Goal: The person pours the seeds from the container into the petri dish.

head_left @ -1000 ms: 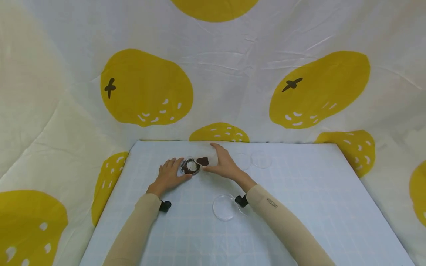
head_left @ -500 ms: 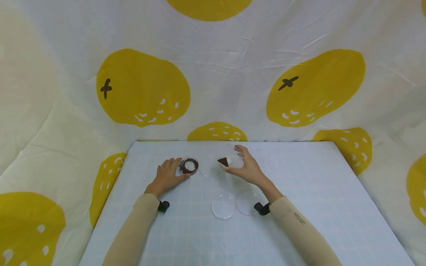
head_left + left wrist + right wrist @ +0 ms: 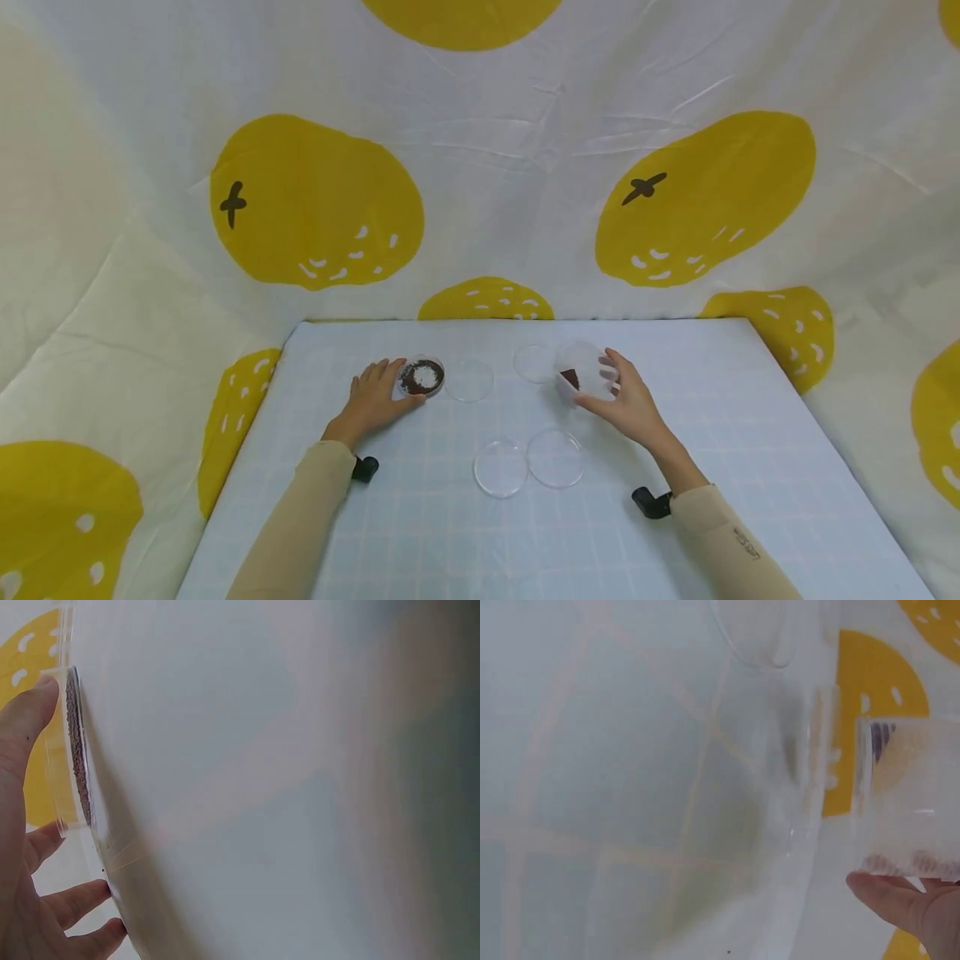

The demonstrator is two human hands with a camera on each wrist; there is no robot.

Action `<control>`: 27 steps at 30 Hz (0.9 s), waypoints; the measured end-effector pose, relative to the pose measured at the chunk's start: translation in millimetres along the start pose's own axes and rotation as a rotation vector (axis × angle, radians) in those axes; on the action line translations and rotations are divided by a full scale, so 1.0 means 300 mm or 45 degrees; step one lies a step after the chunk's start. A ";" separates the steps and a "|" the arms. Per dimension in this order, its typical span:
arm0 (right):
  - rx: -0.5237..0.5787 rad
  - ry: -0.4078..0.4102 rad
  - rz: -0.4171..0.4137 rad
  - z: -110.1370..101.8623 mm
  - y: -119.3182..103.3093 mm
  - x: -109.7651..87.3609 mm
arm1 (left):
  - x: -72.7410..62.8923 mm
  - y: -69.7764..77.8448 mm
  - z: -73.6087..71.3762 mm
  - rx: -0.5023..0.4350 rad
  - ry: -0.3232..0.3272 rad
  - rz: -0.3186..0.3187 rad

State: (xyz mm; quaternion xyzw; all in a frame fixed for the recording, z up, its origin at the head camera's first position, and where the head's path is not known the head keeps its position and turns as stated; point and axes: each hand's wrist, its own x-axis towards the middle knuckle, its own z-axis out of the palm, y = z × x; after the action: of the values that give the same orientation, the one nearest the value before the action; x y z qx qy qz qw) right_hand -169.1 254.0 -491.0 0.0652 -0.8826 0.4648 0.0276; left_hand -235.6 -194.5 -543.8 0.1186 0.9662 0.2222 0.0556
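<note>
My left hand (image 3: 372, 397) holds a petri dish (image 3: 403, 385) at the back left, thumb and fingers at its sides. Dark brown granules lie in it in a ring around a pale middle; a brown layer (image 3: 78, 750) shows edge-on in the left wrist view. To the right, my right hand (image 3: 628, 407) grips a clear plastic container (image 3: 907, 787) between thumb and fingers, tilted above the table. Brown granules (image 3: 570, 379) have gathered at one side of it. The exact shape of this container is hard to make out.
A clear round dish (image 3: 469, 400) lies right of the filled dish, and another clear round piece (image 3: 534, 381) farther right. Two more clear round pieces, one on the left (image 3: 500, 497) and one on the right (image 3: 556, 487), lie mid-table. A patterned cloth (image 3: 517, 208) hangs behind.
My right hand has carried the clear container with granules rightward, away from the petri dish. My left hand stays at that dish. The clear round pieces are now less covered.
</note>
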 end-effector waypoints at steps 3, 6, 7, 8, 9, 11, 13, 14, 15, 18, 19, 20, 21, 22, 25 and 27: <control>-0.011 0.037 0.037 -0.023 0.024 -0.021 | -0.004 -0.001 -0.003 0.001 0.000 -0.002; -0.008 0.070 0.060 -0.039 0.047 -0.038 | -0.010 -0.002 -0.006 -0.001 0.005 -0.003; -0.005 0.082 0.062 -0.045 0.055 -0.043 | -0.011 -0.003 -0.007 0.001 0.008 -0.001; 0.003 0.097 0.059 -0.050 0.062 -0.048 | -0.013 -0.003 -0.007 -0.004 0.009 -0.002; 0.004 0.114 0.059 -0.055 0.070 -0.053 | -0.014 -0.003 -0.008 -0.007 0.011 -0.002; 0.003 0.152 0.058 -0.065 0.084 -0.062 | -0.015 -0.002 -0.008 -0.008 0.011 -0.001; -0.005 0.191 0.065 -0.073 0.094 -0.071 | -0.014 -0.001 -0.008 -0.011 0.007 -0.002; -0.009 0.209 0.070 -0.078 0.100 -0.075 | -0.013 -0.001 -0.007 -0.012 0.006 -0.001; -0.016 0.226 0.079 -0.082 0.105 -0.079 | -0.012 -0.001 -0.006 -0.010 0.004 -0.002; -0.044 0.269 0.110 -0.091 0.119 -0.094 | -0.007 0.000 -0.004 -0.004 0.002 -0.001; -0.050 0.282 0.121 -0.094 0.124 -0.099 | -0.006 0.000 -0.003 -0.003 0.003 0.001; -0.054 0.292 0.133 -0.096 0.129 -0.103 | -0.004 0.000 -0.003 -0.003 0.004 0.004; -0.062 0.305 0.144 -0.098 0.134 -0.108 | -0.002 0.000 -0.002 -0.003 0.003 0.005; -0.062 0.316 0.154 -0.101 0.139 -0.113 | 0.000 0.000 -0.002 -0.003 0.004 0.008; -0.054 0.338 0.177 -0.111 0.152 -0.123 | 0.004 -0.001 0.000 -0.005 0.003 0.012; -0.038 0.348 0.195 -0.119 0.157 -0.129 | 0.006 -0.002 0.001 -0.003 -0.001 0.009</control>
State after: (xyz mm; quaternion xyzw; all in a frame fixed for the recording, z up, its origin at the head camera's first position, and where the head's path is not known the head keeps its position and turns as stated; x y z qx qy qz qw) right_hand -138.0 313.4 -513.5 -0.0666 -0.8798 0.4570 0.1128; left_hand -237.4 -194.3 -544.3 0.1219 0.9654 0.2236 0.0553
